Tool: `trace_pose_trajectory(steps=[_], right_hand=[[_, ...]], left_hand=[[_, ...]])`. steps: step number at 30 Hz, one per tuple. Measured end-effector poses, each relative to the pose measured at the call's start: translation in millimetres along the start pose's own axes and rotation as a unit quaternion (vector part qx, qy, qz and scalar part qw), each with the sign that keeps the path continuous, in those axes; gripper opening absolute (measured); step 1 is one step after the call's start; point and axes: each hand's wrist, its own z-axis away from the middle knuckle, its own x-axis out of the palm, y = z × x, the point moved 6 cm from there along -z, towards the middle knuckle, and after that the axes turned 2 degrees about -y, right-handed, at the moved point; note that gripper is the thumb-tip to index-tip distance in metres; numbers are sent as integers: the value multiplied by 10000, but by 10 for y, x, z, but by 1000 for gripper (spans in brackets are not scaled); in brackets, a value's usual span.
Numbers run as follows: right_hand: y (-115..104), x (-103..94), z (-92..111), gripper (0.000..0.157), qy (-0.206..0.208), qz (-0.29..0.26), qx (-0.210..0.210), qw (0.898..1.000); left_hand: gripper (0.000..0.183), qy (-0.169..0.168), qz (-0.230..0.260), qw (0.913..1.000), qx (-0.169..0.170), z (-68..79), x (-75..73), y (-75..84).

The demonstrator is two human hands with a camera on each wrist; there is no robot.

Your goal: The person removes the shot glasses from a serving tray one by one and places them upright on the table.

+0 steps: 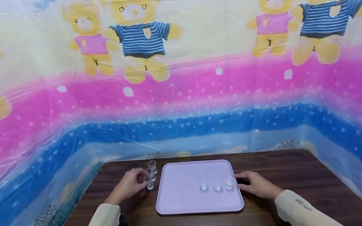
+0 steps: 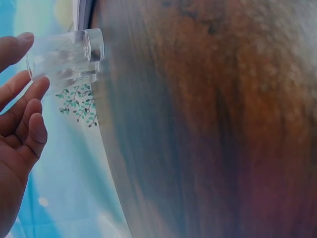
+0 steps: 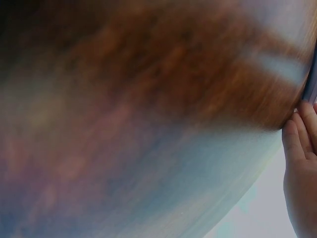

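Left fingers (image 2: pixel 33 96) pinch glass (image 1: pixel 150 185) | tabletop (image 1: pixel 285 169) gap to tray (image 1: pixel 181 191) | right fingers (image 1: pixel 244 174) straight at its right edge

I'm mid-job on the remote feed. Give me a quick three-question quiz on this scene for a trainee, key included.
1. How many glasses stand on the purple tray?
2. True or false: the glasses on the tray are lined up along its left rim.
3. Which hand pinches a glass beside the tray? A) left B) right C) both

Key:
1. Three.
2. False; they stand toward its right side.
3. A, the left hand; the right hand is at the tray's right edge.
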Motion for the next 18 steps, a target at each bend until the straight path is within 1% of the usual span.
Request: trace_pose_trajectory(steps=[3, 6, 9, 13, 18], right_hand=[[8, 6, -7, 46, 4, 11, -3, 10000], [13, 9, -7, 46, -1, -8, 41, 10000], [18, 11, -4, 46, 2, -23, 101, 9999], [19, 13, -2, 46, 12, -51, 121, 9999], [6, 17, -9, 46, 36, -51, 84, 9999]], left_hand=[[26, 97, 6, 9999, -35, 14, -36, 14], [26, 219, 9, 9997, 113, 18, -77, 66], [27, 279, 54, 9986, 447, 10, -93, 155], [27, 268, 210, 9955, 882, -3, -62, 290], [27, 137, 345, 9921, 1196, -23, 1, 448]])
